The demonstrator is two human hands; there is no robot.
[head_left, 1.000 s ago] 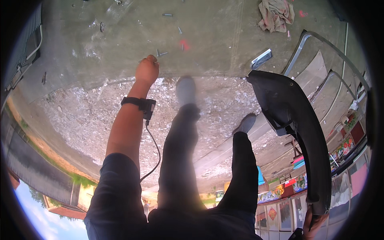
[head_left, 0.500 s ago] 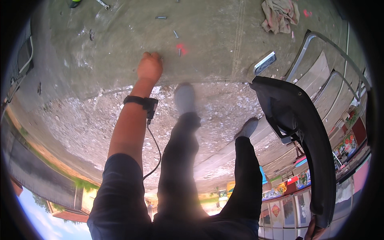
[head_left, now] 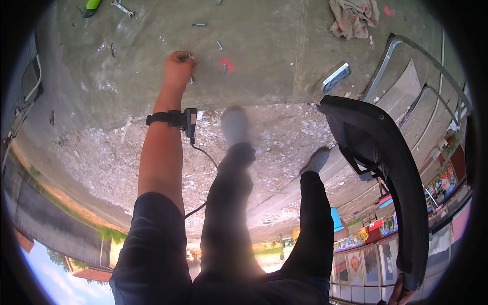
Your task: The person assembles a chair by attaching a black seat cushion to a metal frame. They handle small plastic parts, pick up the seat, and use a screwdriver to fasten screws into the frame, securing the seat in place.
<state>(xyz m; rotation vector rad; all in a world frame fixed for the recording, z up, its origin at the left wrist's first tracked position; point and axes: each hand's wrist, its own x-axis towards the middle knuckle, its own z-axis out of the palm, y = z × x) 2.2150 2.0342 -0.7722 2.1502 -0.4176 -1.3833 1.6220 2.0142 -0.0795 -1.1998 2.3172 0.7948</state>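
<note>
1. While the left hand pinches a small bolt between thumb and fingers, the right hand is wrapped around the lower end of a black curved part.
2. Just below the left grip, the concrete floor ends in a ragged edge; a rubble strip lies past it, toward the person.
3. The widest stretch for moving runs left from that grip, out to a ribbed grey object at the rim of view.
4. Below and right of the grip stands a blurred left shoe; well to the right, the black part's upper end and a bent metal tube bar the way.
5. Near that upper end lies a silvery box; a rumpled cloth lies farther up.
6. Counted around the left grip: four loose bolts, one just beneath the hand, one right, two above right; one wrench and one green object, both above left.
</note>
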